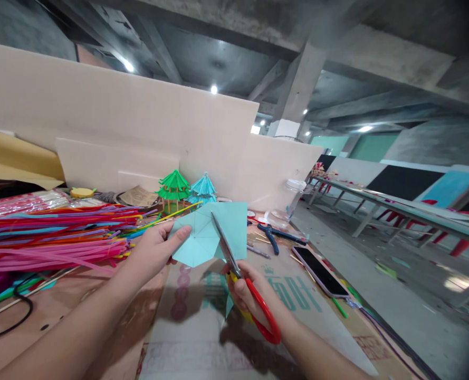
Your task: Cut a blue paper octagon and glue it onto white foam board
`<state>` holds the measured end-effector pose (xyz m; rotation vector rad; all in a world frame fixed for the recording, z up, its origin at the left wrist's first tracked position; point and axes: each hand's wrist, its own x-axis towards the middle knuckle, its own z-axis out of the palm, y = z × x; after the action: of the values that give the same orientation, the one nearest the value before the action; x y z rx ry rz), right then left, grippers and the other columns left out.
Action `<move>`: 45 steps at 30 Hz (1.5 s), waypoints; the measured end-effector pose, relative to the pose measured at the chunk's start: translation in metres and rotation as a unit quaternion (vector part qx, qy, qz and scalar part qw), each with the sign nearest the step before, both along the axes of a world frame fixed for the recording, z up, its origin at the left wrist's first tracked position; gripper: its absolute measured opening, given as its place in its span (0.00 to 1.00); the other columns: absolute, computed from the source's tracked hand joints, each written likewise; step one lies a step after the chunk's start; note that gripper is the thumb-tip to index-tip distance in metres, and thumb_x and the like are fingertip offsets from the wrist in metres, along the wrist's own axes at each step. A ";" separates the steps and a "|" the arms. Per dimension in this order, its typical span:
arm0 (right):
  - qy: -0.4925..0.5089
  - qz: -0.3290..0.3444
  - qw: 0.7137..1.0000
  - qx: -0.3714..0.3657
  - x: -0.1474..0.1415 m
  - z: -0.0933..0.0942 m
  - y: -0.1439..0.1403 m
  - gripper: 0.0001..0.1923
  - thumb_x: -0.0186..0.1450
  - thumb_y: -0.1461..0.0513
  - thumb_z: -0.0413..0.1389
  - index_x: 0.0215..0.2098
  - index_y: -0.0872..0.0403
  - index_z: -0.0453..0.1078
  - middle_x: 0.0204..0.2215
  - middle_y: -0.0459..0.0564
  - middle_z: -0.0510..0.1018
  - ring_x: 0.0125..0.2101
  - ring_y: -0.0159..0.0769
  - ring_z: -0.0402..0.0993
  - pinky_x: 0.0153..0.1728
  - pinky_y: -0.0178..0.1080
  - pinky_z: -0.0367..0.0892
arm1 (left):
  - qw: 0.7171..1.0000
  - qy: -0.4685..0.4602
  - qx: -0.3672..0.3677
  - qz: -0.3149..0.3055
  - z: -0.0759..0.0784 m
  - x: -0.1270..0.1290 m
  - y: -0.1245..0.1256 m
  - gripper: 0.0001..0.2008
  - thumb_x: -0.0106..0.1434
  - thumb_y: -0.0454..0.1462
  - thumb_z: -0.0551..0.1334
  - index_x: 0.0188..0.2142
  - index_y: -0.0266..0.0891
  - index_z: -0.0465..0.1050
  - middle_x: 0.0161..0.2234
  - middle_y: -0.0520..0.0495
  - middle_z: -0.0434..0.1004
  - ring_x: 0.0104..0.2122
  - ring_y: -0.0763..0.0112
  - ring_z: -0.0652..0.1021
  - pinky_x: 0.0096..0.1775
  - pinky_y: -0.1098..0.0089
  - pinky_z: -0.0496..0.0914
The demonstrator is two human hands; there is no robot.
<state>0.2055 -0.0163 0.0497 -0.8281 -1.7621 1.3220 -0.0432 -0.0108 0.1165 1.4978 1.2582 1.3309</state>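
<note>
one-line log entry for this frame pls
left hand: holds paper | right hand: holds scissors, blades on paper | nearby: straws, phone, pliers, two paper pavilions

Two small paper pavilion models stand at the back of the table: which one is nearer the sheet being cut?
The light blue pavilion. It stands just behind the light blue paper sheet; the green pavilion stands to its left, farther from the sheet.
</note>
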 end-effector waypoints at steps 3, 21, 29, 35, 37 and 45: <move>0.016 0.016 1.000 -0.003 0.001 -0.002 0.002 0.34 0.61 0.36 0.57 0.47 0.55 0.67 0.21 0.37 0.57 0.17 0.23 0.49 0.17 0.32 0.44 | 1.000 0.000 -0.002 0.003 0.001 0.000 0.000 0.26 0.52 0.61 0.63 0.28 0.39 0.70 0.17 0.57 0.64 0.16 0.76 0.66 0.16 0.77 0.58; 0.031 -0.019 0.998 -0.057 -0.004 0.001 0.001 0.36 0.54 0.37 0.64 0.45 0.55 0.69 0.19 0.36 0.61 0.15 0.22 0.48 0.14 0.31 0.43 | 1.000 0.014 0.008 0.014 -0.002 -0.002 0.004 0.23 0.50 0.57 0.68 0.32 0.39 0.76 0.22 0.53 0.72 0.20 0.71 0.70 0.19 0.74 0.61; 0.033 -0.030 0.997 -0.058 -0.007 -0.001 0.001 0.38 0.54 0.33 0.61 0.46 0.54 0.67 0.17 0.35 0.59 0.13 0.22 0.48 0.14 0.30 0.45 | 0.998 -0.019 0.051 0.041 -0.005 -0.005 0.011 0.25 0.52 0.58 0.67 0.36 0.40 0.76 0.32 0.48 0.82 0.32 0.61 0.79 0.33 0.67 0.73; 0.021 0.013 0.999 -0.048 -0.005 0.008 -0.006 0.37 0.60 0.33 0.55 0.50 0.53 0.66 0.24 0.39 0.59 0.19 0.24 0.48 0.19 0.32 0.45 | 0.995 -0.043 0.074 0.052 0.000 -0.005 0.005 0.21 0.56 0.57 0.65 0.30 0.42 0.68 0.18 0.57 0.69 0.17 0.71 0.72 0.19 0.73 0.63; 0.021 0.029 0.999 -0.034 -0.003 0.010 -0.008 0.36 0.62 0.34 0.53 0.52 0.53 0.65 0.25 0.40 0.59 0.20 0.26 0.48 0.20 0.33 0.47 | 0.995 -0.042 0.074 0.049 0.001 -0.004 0.004 0.21 0.56 0.57 0.65 0.30 0.42 0.68 0.18 0.57 0.68 0.16 0.72 0.71 0.18 0.74 0.62; -0.024 0.027 0.999 0.032 0.000 0.016 -0.011 0.37 0.65 0.33 0.46 0.54 0.52 0.64 0.26 0.42 0.60 0.22 0.30 0.52 0.23 0.37 0.51 | 0.998 -0.015 0.060 0.003 0.000 0.001 -0.001 0.20 0.57 0.55 0.65 0.29 0.42 0.69 0.17 0.55 0.72 0.16 0.71 0.72 0.18 0.74 0.64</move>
<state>0.2053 -0.0270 0.0655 -0.7882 -1.8672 1.2818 -0.0419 -0.0117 0.1162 1.5508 1.1828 1.4511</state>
